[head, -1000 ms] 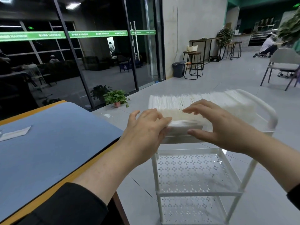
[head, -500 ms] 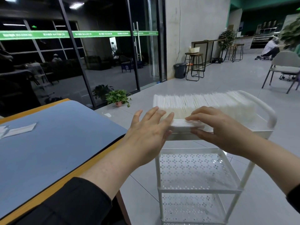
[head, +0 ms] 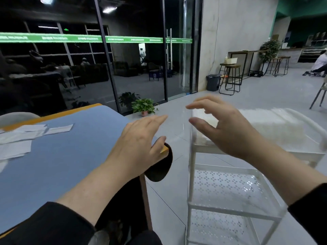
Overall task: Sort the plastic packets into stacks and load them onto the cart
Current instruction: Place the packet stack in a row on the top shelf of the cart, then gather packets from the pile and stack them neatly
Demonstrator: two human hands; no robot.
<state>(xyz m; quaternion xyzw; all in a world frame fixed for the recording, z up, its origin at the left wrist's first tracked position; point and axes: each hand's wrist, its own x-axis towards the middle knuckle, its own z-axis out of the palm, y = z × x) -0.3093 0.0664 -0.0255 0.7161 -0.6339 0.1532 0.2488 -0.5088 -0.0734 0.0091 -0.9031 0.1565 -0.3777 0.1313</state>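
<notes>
A long row of white plastic packets [head: 272, 126] fills the top shelf of the white cart [head: 228, 209] on the right. My right hand [head: 224, 128] hovers over the near left end of that row, fingers spread and loosely bent, holding nothing. My left hand [head: 139, 140] is flat and empty over the corner of the blue table mat [head: 67, 156]. More loose white packets [head: 26, 137] lie on the mat at the far left.
The cart's two lower perforated shelves [head: 224, 188] hold nothing. A small potted plant [head: 144, 106] stands on the floor by the glass wall. Stools and a dark bin [head: 213, 82] stand further back. A grey chair [head: 320, 94] is at the right edge.
Both hands have let go of the packet stack on the cart and lifted away. My left hand swung left over the table corner, and my view turned left toward the table.
</notes>
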